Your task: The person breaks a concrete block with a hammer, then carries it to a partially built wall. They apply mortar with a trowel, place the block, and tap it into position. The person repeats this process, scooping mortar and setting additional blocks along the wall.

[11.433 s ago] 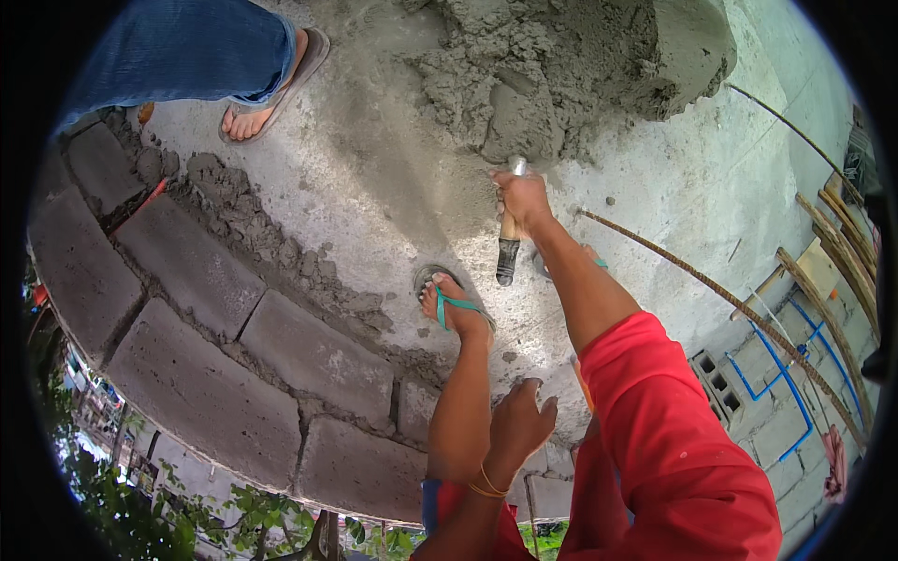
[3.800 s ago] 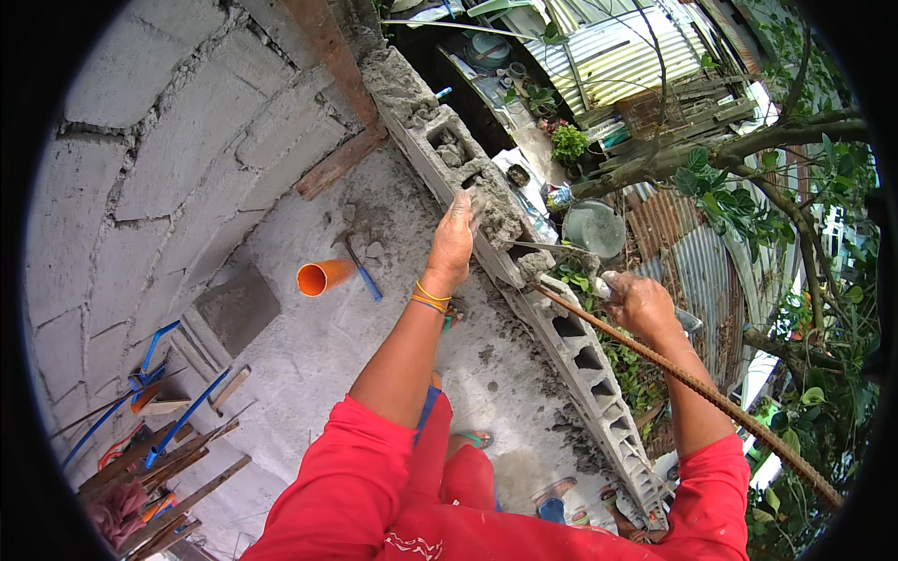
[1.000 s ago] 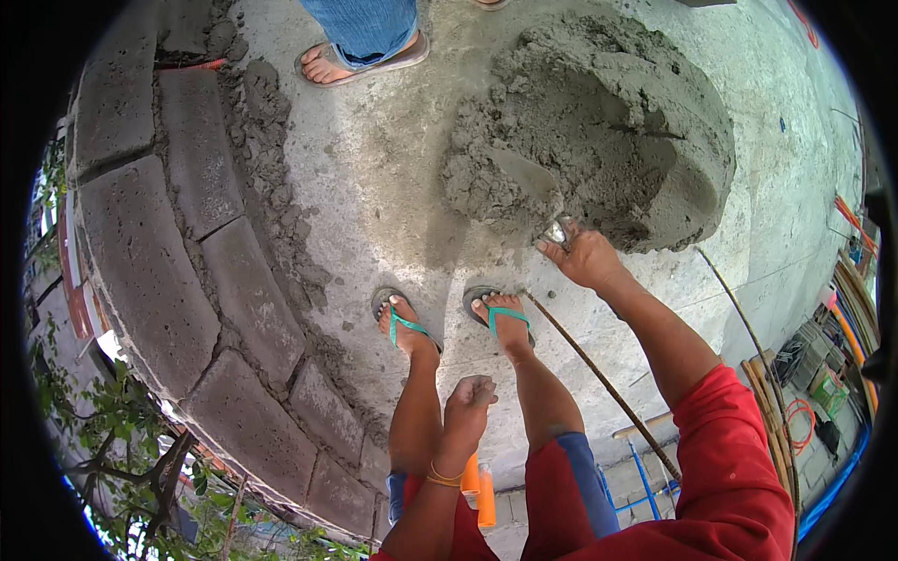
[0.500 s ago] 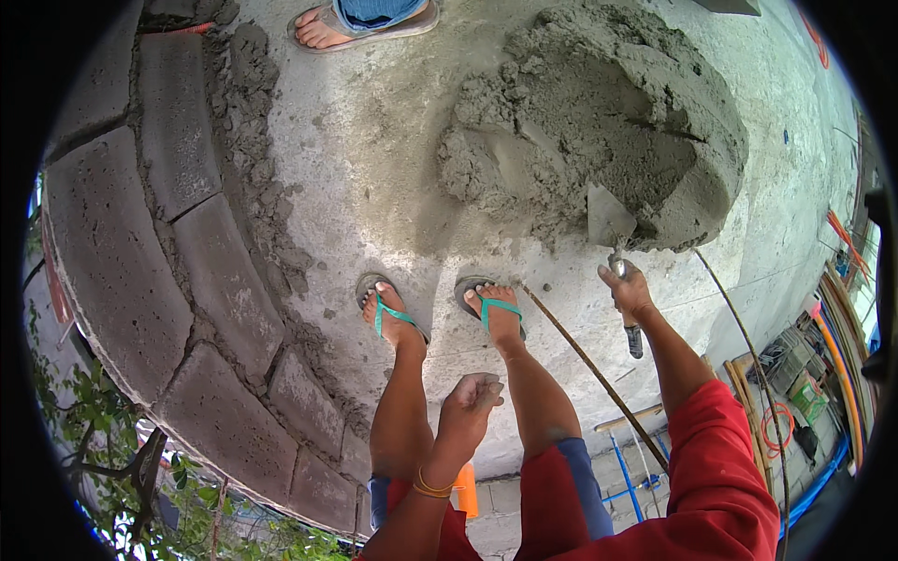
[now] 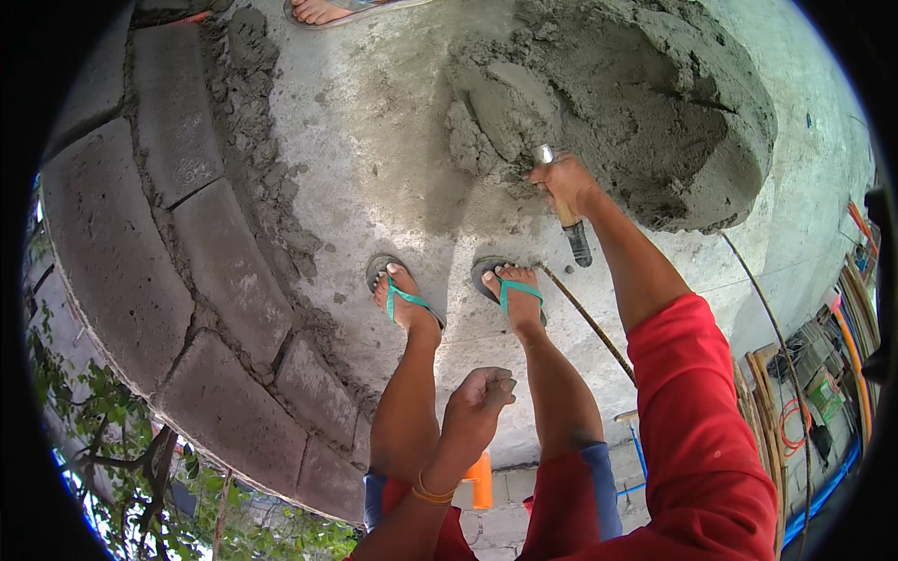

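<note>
My right hand (image 5: 569,182) is wrapped round the handle of a trowel (image 5: 576,238), its dark butt end pointing back toward me. The trowel's blade is down at the left part of a heap of wet grey mortar (image 5: 655,84) and is hard to tell from it. Above my knees, my left hand (image 5: 477,402) is held with its fingers curled into a loose fist, touching nothing. No object shows in it.
A wall of grey concrete blocks (image 5: 234,271) runs along the left, with crumbled mortar (image 5: 253,103) at its foot. Another person's foot (image 5: 320,10) stands at the far edge. Thin rods (image 5: 589,323) slant by my right leg; planks and hoses lie at right.
My right hand has moved left and away from me with the trowel, whose blade now lies in the mortar's left part. My left hand stays curled at nearly the same place.
</note>
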Motion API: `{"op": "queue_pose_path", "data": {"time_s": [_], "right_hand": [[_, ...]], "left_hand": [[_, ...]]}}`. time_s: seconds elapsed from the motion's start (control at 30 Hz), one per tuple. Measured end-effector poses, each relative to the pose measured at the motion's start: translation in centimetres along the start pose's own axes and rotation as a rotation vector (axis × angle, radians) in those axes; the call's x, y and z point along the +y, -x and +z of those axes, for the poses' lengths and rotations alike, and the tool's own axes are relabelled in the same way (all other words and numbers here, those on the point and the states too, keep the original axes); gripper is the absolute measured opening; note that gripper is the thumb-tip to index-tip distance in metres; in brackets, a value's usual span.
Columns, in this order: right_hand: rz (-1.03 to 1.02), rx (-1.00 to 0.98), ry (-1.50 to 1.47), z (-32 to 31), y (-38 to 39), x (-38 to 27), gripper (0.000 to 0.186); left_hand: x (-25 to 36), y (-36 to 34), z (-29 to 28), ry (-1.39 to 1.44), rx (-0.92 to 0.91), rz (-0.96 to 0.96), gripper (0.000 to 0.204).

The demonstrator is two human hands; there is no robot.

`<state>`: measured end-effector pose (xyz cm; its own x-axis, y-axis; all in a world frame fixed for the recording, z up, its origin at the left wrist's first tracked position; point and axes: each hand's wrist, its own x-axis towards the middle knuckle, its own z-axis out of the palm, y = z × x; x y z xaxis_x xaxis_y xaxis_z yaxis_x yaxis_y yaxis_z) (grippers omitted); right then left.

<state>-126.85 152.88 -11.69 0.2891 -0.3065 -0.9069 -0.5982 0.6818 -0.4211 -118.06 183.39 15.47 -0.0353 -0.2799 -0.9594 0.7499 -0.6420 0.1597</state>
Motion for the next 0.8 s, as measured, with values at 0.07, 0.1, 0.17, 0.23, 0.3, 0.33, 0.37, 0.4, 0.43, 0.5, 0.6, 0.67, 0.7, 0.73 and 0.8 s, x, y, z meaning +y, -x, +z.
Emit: {"op": "queue_pose_path", "data": {"time_s": [0.07, 0.1, 0.17, 0.23, 0.3, 0.33, 0.37, 0.4, 0.43, 0.5, 0.6, 0.67, 0.7, 0.73, 0.8], "right_hand": [[-0.121, -0.074, 0.264, 0.2, -0.3, -0.2, 0.015], [-0.249, -0.143, 0.388, -0.1, 0.0, -0.2, 0.015], [-0.549, -0.259, 0.617, -1.0, 1.7, -0.6, 0.014], [-0.265, -0.257, 0.769, -2.1, 5.2, -2.0, 0.018], [-0.698, -0.433, 1.431, -1.7, 10.0, -3.9, 0.020], [-1.002, -0.490, 1.414, -1.6, 12.8, -5.3, 0.022], [-1.188, -0.553, 1.473, -1.2, 15.9, -6.7, 0.022], [-1.191, -0.631, 1.493, -0.8, 19.1, -8.2, 0.022], [-1.082, -0.725, 1.617, 0.0, 22.3, -9.7, 0.022], [0.055, -0.445, 0.944, 2.2, 29.2, -12.6, 0.024], [0.022, -0.461, 1.176, 7.0, 38.6, -15.9, 0.026], [0.027, -0.524, 1.212, 10.4, 44.2, -17.8, 0.025], [-0.001, -0.571, 1.310, 12.3, 46.5, -18.1, 0.024], [-0.036, -0.607, 1.392, 14.1, 48.7, -18.5, 0.023], [0.055, -0.670, 1.509, 18.2, 52.4, -18.6, 0.025]], "left_hand": [[-0.6, -0.1, -0.4, -0.020, 0.031, -0.006, 0.031], [-1.0, -0.1, -0.6, -0.035, 0.040, 0.008, 0.031], [-1.9, 0.0, -1.0, -0.036, 0.040, 0.087, 0.033], [-3.0, 0.5, -1.4, -0.024, 0.092, 0.087, 0.035], [-4.1, 2.1, -1.8, -0.022, 0.157, 0.118, 0.038], [-4.6, 3.1, -1.9, 0.069, 0.177, 0.170, 0.038], [-5.2, 4.3, -1.9, 0.154, 0.209, 0.196, 0.039], [-5.9, 6.0, -1.9, 0.224, 0.258, 0.162, 0.039], [-6.6, 7.6, -2.1, 0.250, 0.263, 0.243, 0.040], [-8.0, 11.2, -2.2, 0.369, 0.249, 0.439, 0.037], [-11.1, 16.5, -2.6, 0.413, 0.380, 0.691, 0.035], [-13.0, 19.7, -3.4, 0.203, 0.638, 0.792, 0.036], [-14.2, 21.5, -3.7, -0.051, 0.849, 0.824, 0.037], [-15.2, 23.3, -4.1, -0.127, 0.997, 0.799, 0.037], [-16.8, 27.0, -4.3, 0.668, 0.729, 0.581, 0.038]]}}
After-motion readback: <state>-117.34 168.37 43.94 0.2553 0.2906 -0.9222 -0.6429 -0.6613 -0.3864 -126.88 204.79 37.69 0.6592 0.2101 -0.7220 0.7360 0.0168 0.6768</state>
